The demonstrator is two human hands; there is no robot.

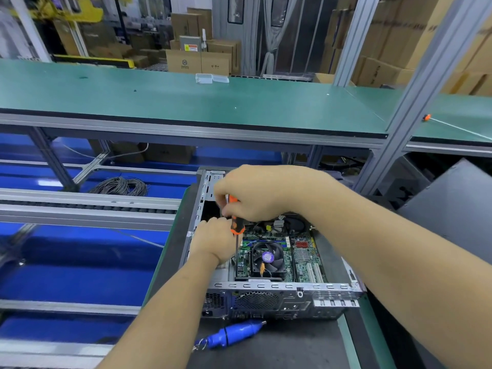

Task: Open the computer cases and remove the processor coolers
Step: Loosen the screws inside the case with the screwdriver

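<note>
Head view: right hand (255, 193) and left hand (215, 239) both grip the screwdriver (235, 222) upright, its tip just left of the cooler (267, 259) inside the case (282, 291).

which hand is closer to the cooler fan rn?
Left. The left hand sits just beside the cooler fan, at its upper left, steadying the screwdriver. The right hand grips the screwdriver handle higher up, farther from the fan.

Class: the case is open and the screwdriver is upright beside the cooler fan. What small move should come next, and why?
Probably turn the screwdriver to loosen that corner screw: the right hand grips its handle, the left hand steadies it, and the cooler sits on the board.
</note>
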